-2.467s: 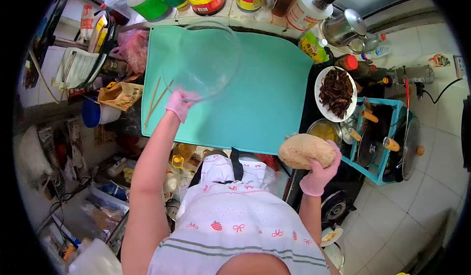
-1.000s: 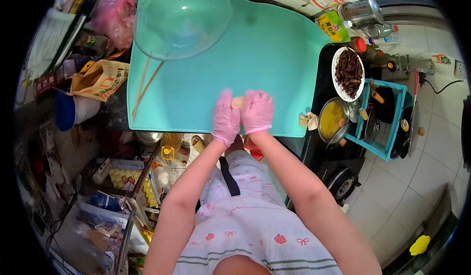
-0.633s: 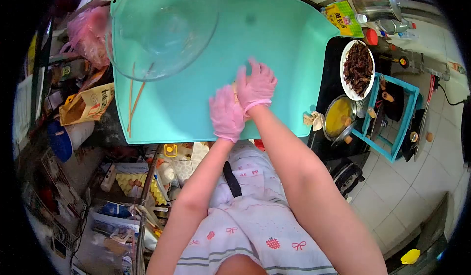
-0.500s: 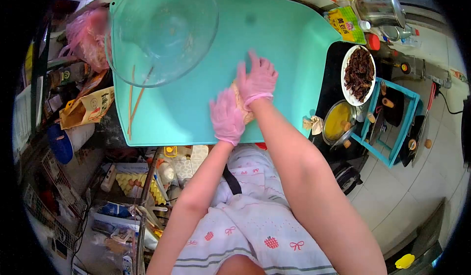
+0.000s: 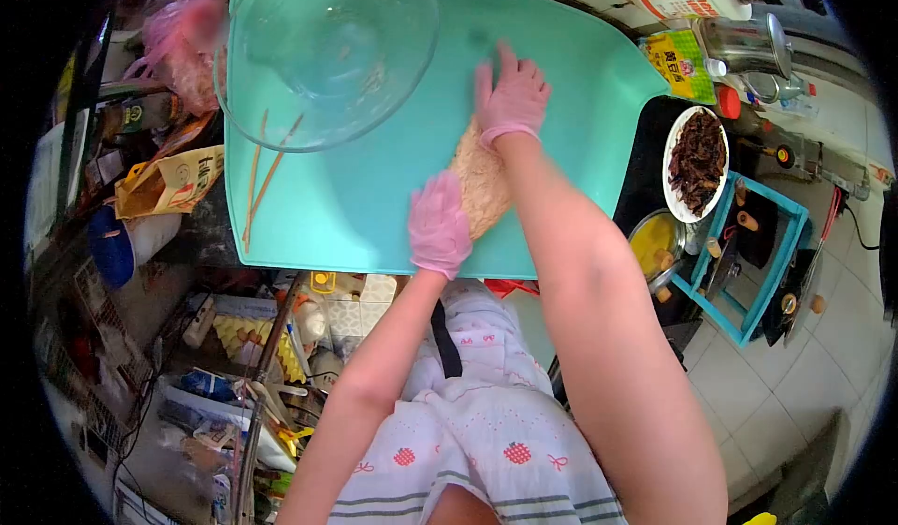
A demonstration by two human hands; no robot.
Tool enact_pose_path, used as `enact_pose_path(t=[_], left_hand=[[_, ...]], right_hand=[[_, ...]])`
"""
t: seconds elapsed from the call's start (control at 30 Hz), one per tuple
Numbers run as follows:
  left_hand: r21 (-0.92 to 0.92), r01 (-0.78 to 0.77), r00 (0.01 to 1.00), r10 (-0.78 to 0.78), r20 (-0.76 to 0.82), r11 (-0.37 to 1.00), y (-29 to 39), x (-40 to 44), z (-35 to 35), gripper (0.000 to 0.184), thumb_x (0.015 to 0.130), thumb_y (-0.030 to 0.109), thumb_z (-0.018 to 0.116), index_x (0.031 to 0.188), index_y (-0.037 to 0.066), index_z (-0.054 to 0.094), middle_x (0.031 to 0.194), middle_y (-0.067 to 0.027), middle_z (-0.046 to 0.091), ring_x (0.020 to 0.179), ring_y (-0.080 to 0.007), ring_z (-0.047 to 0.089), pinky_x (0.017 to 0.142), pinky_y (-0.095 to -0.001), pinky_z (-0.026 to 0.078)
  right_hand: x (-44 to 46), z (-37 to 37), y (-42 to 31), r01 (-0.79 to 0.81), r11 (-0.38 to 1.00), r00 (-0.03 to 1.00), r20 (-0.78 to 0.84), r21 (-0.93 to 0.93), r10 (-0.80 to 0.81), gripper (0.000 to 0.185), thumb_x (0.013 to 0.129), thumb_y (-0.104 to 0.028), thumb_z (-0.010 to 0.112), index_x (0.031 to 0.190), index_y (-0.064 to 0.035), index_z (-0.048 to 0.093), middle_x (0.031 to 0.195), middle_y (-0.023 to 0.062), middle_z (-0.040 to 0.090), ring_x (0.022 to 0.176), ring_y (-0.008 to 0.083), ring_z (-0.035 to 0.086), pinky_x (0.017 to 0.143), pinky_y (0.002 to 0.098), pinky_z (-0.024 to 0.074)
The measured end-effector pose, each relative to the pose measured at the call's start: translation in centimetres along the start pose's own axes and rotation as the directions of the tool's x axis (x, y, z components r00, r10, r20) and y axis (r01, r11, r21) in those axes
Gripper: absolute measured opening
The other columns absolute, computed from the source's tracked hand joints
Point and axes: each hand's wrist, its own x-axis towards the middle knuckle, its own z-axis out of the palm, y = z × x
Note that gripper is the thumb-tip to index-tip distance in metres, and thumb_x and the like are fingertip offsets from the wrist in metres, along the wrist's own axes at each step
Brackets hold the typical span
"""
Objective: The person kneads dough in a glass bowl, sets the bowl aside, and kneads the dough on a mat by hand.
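A lump of tan dough (image 5: 480,188) lies stretched into a long slab on the turquoise mat (image 5: 571,188). My right hand (image 5: 514,102), in a thin pink glove, presses on the far end of the dough with its heel. Its fingers stretch forward over the mat. At the dough's near left side rests my left hand (image 5: 438,227), gloved in the same pink, its fingers extended and touching the edge. Part of the dough is hidden under the right wrist and forearm. A big clear glass bowl (image 5: 327,139) stands farther left on the mat.
Two wooden chopsticks (image 5: 274,171) lie left of my hands. To the right are a white plate (image 5: 670,181) of dark brown food, a pan of yellow liquid (image 5: 652,244), a blue rack (image 5: 795,244) and a yellow-green pouch (image 5: 680,66). A paper bag (image 5: 178,183) sits at the left.
My right hand has pushed forward, away from my body, and the dough has lengthened under it. My left hand stays at the near side. The view has shifted slightly.
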Motion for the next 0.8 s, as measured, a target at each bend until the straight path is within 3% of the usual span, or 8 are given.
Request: enact_pose_path(t=[0.27,0.3,0.37,0.47,0.53,0.57,0.67,0.8], left_hand=[[-0.056,-0.010,0.999,0.013,0.040,0.998,-0.2,-0.3,-0.4,0.055,0.095,0.029,0.036,0.145,0.007,0.035,0.146,-0.0136,0.038,0.135,-0.0325,0.035,0.113,-0.0500,0.021],[-0.074,-0.028,0.997,0.033,0.073,0.997,-1.0,-0.3,-0.1,0.055,0.095,0.029,0.036,0.146,0.007,0.033,0.147,-0.0138,0.037,0.136,-0.0329,0.033,0.113,-0.0501,0.021],[-0.142,-0.033,0.993,0.049,0.112,0.989,-2.2,0.2,-1.3,0.058,0.095,0.030,0.039,0.147,0.006,0.030,0.149,-0.0150,0.033,0.138,-0.0336,0.031,0.114,-0.0502,0.019],[-0.211,-0.074,0.987,0.102,0.126,0.975,-2.5,-0.5,-5.0,0.068,0.092,0.035,0.047,0.148,0.005,0.025,0.150,-0.0181,0.029,0.139,-0.0345,0.029,0.114,-0.0499,0.019],[-0.126,-0.228,0.968,0.239,0.077,0.965,-3.0,0.1,-5.8,0.077,0.088,0.041,0.054,0.148,0.004,0.023,0.150,-0.0204,0.028,0.138,-0.0354,0.030,0.114,-0.0495,0.021],[-0.114,-0.251,0.955,0.265,0.132,0.961,-3.3,0.2,-5.5,0.082,0.086,0.044,0.056,0.148,0.003,0.022,0.150,-0.0212,0.028,0.138,-0.0362,0.030,0.113,-0.0494,0.022],[-0.091,-0.273,0.924,0.288,0.253,0.958,-4.1,0.4,-4.3,0.092,0.081,0.051,0.061,0.148,0.003,0.021,0.149,-0.0228,0.028,0.137,-0.0380,0.031,0.112,-0.0492,0.026],[-0.082,-0.246,0.922,0.259,0.287,0.966,-3.9,0.2,-4.7,0.093,0.080,0.053,0.061,0.148,0.003,0.021,0.149,-0.0221,0.029,0.136,-0.0372,0.033,0.111,-0.0486,0.028]], right_hand=[[2.9,0.3,0.6,0.204,0.978,0.979,-0.013,-0.041,-0.204,0.057,0.091,-0.050,0.044,0.136,-0.0142,0.048,0.111,0.0142,0.057,0.109,0.0299,0.051,0.094,0.0448,0.0352],[3.5,-0.5,1.0,0.007,0.937,0.986,0.154,0.348,-0.065,0.057,0.091,-0.051,0.045,0.134,-0.0145,0.049,0.110,0.0132,0.058,0.107,0.0292,0.052,0.095,0.0442,0.0343],[5.1,-2.5,2.7,-0.486,0.407,0.835,0.548,0.774,-0.045,0.056,0.090,-0.055,0.046,0.129,-0.0151,0.053,0.107,0.0111,0.059,0.104,0.0278,0.052,0.098,0.0431,0.0325],[3.8,-7.3,6.3,-0.433,0.504,0.806,0.572,0.747,-0.155,0.049,0.091,-0.052,0.045,0.112,-0.0124,0.064,0.104,0.0115,0.061,0.100,0.0264,0.054,0.098,0.0414,0.0351],[2.2,-2.9,8.4,0.046,0.904,0.890,0.393,0.426,-0.231,0.042,0.090,-0.049,0.050,0.097,-0.0108,0.066,0.098,0.0127,0.061,0.097,0.0271,0.056,0.094,0.0392,0.0400],[1.8,-1.1,9.0,0.271,0.950,0.896,0.320,0.154,-0.308,0.039,0.090,-0.047,0.053,0.090,-0.0099,0.067,0.096,0.0134,0.061,0.095,0.0274,0.056,0.092,0.0381,0.0424],[-1.8,-3.8,4.0,-0.163,0.784,0.957,0.289,0.600,-0.022,0.031,0.086,-0.038,0.062,0.081,-0.0080,0.064,0.087,0.0159,0.060,0.088,0.0298,0.058,0.079,0.0368,0.0481],[-7.4,-4.3,1.6,0.097,0.885,0.897,0.345,0.455,-0.276,0.034,0.082,-0.037,0.066,0.079,-0.0035,0.065,0.089,0.0172,0.064,0.084,0.0345,0.061,0.073,0.0411,0.0492]])
